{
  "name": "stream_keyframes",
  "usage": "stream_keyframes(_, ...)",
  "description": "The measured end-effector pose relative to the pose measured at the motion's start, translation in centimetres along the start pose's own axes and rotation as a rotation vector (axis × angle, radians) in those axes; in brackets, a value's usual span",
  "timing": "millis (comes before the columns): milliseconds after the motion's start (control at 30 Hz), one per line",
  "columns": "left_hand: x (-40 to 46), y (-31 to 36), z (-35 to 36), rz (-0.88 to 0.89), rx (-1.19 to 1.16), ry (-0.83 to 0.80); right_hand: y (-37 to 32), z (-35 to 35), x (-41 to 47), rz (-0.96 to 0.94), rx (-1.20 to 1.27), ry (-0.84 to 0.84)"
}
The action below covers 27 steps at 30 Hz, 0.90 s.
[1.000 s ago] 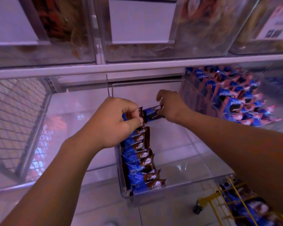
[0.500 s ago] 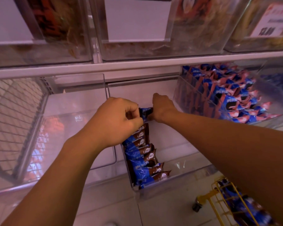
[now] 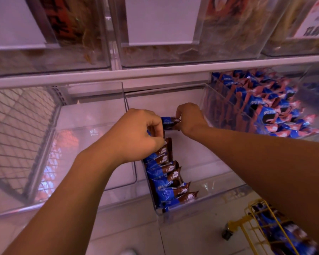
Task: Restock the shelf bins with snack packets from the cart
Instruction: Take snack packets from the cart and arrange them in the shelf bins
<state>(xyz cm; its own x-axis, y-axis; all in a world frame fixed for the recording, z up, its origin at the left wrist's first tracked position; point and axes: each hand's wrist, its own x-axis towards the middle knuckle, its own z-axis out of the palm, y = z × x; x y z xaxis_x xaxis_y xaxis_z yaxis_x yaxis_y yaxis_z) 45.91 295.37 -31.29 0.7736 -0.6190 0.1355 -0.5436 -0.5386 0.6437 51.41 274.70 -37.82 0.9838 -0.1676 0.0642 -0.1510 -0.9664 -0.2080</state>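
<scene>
Both hands, the left hand (image 3: pixel 134 133) and the right hand (image 3: pixel 189 117), pinch one blue-brown snack packet (image 3: pixel 168 122) at the far end of the packet row (image 3: pixel 168 178) in the clear bin (image 3: pixel 210 189).

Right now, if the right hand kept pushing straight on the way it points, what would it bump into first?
Probably the blue-and-brown packet that the right hand already pinches, then the left hand holding its other end. Depth is hard to judge here.

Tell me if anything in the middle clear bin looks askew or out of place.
Nothing stands out. The blue-and-brown packets stand in one neat row along the bin's left wall; the left hand and right hand hold one packet at its far end.
</scene>
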Motion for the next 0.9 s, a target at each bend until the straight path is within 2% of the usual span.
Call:
stream_keyframes(167,0.1,-0.2,0.1,-0.019,-0.011,0.011,-0.3,-1.2,0.0,0.028,0.000,-0.101)
stream_keyframes(333,0.0,0.8,-0.1,-0.031,0.064,0.073,0.4,-6.7,-4.1,-0.064,0.122,-0.127)
stream_keyframes(400,-0.2,2.3,-0.2,0.028,0.103,0.155,1.7,-10.4,-8.1,-0.161,0.131,-0.088)
stream_keyframes(500,-0.8,7.4,1.5,0.243,0.074,0.304,5.9,-15.9,-16.8,-0.281,0.154,0.087)
stream_keyframes(567,-1.5,12.1,4.8,0.393,0.018,0.211,9.9,-17.8,-22.6,-0.154,0.137,0.131)
stream_keyframes(600,-1.7,14.3,6.8,0.458,0.027,0.124,12.2,-18.1,-25.0,-0.050,0.101,0.087)
stream_keyframes(700,-1.7,19.6,13.3,0.572,0.190,-0.157,18.6,-16.3,-30.3,0.257,-0.115,-0.310)
stream_keyframes(767,-0.8,22.0,17.3,0.591,0.331,-0.281,21.6,-14.6,-32.3,0.401,-0.183,-0.521)
stream_keyframes(833,0.4,23.8,20.9,0.564,0.464,-0.387,24.0,-13.7,-33.1,0.443,-0.150,-0.533)
stream_keyframes(900,1.6,24.7,24.0,0.459,0.615,-0.571,26.0,-13.4,-33.1,0.464,-0.092,-0.441)
